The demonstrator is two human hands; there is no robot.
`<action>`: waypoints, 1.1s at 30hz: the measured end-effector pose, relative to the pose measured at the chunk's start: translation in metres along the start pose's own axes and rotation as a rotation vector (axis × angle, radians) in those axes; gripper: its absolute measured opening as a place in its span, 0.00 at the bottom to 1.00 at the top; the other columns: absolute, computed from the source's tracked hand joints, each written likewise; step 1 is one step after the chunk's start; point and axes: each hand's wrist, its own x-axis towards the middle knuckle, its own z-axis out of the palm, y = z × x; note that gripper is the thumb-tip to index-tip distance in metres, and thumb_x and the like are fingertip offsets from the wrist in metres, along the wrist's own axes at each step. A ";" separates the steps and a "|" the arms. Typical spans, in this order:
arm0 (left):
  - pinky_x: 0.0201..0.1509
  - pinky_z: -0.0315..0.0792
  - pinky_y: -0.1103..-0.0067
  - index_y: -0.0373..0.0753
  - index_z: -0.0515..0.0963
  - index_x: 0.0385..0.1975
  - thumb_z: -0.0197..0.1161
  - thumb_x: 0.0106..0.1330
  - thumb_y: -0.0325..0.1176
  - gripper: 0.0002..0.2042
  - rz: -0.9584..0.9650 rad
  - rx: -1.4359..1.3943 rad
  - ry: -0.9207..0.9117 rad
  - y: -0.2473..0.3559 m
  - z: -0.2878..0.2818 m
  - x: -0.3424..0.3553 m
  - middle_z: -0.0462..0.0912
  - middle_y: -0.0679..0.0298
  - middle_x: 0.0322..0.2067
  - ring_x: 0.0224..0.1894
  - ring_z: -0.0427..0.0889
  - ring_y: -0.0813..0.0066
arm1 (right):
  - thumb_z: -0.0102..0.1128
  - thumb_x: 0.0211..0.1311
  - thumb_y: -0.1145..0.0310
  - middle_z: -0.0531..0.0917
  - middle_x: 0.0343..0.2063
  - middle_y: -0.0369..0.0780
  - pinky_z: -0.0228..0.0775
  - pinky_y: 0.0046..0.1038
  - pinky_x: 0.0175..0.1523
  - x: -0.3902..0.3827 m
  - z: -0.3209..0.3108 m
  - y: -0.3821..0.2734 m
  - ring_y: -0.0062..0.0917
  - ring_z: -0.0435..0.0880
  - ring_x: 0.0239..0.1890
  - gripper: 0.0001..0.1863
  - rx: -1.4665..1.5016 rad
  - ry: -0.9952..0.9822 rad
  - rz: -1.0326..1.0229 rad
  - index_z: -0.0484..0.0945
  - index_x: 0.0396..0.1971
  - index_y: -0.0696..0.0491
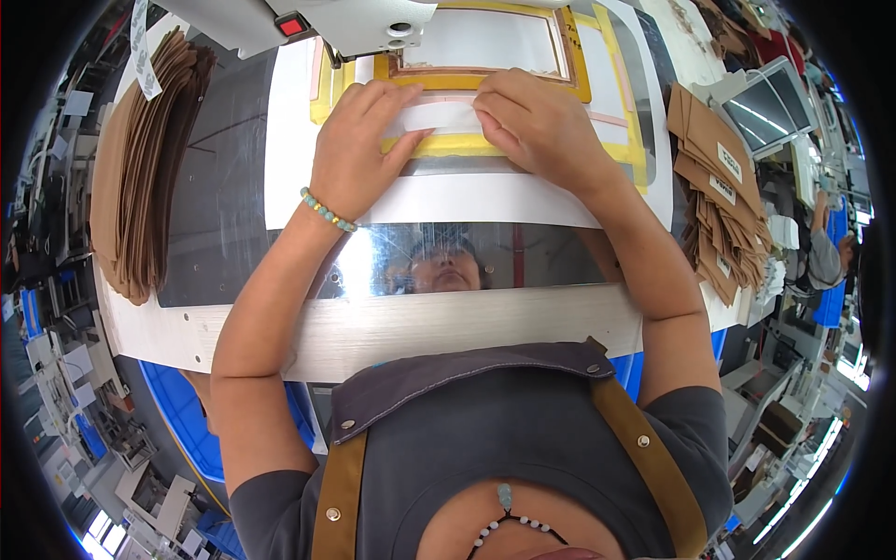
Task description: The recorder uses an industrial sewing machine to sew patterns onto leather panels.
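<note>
Both of my hands rest on a flat template with yellow borders [448,145], lying on a white sheet [448,199]. My left hand [362,140] is at the template's left part, fingers stretched forward and thumb apart, tips by the lower edge of a yellow-and-brown frame [577,61]. My right hand [539,121] is at the same edge, its fingers curled in, and what they may pinch is hidden. Between the hands shows a white strip [439,117] with a pinkish line above it. A white machine head [359,23] hangs just beyond my left fingertips.
Brown folded pieces stand in a thick stack [145,168] on the left. More brown pieces with white labels [719,177] are piled at right, beside a tilted screen [770,103]. A shiny metal plate [551,257] lies before the pale table edge [467,327]. Blue bins [187,411] sit below.
</note>
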 end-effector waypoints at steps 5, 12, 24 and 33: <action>0.44 0.79 0.72 0.40 0.89 0.42 0.72 0.55 0.22 0.14 0.101 0.014 0.065 0.002 -0.006 0.000 0.86 0.65 0.37 0.42 0.83 0.65 | 0.67 0.61 0.74 0.87 0.42 0.41 0.80 0.36 0.48 -0.001 0.000 -0.003 0.37 0.87 0.44 0.05 0.088 -0.011 0.058 0.83 0.37 0.57; 0.37 0.79 0.74 0.41 0.89 0.36 0.72 0.50 0.21 0.13 0.280 0.097 0.188 0.005 -0.011 0.003 0.86 0.67 0.31 0.35 0.83 0.68 | 0.64 0.72 0.68 0.90 0.42 0.42 0.79 0.33 0.54 0.012 -0.001 -0.010 0.37 0.88 0.45 0.11 0.496 -0.050 0.220 0.86 0.48 0.57; 0.66 0.75 0.62 0.35 0.86 0.47 0.72 0.67 0.36 0.14 0.001 0.282 -0.144 -0.041 -0.024 0.002 0.85 0.54 0.59 0.63 0.79 0.47 | 0.61 0.66 0.69 0.91 0.42 0.50 0.81 0.42 0.53 0.059 -0.088 0.088 0.43 0.90 0.47 0.15 0.458 -0.360 0.858 0.89 0.49 0.54; 0.81 0.48 0.53 0.33 0.74 0.69 0.58 0.74 0.60 0.36 -0.082 0.273 -0.438 -0.036 -0.023 -0.001 0.59 0.41 0.78 0.79 0.55 0.38 | 0.70 0.64 0.69 0.90 0.34 0.38 0.79 0.26 0.45 0.059 0.025 0.082 0.21 0.88 0.37 0.09 0.616 -0.370 0.749 0.88 0.40 0.57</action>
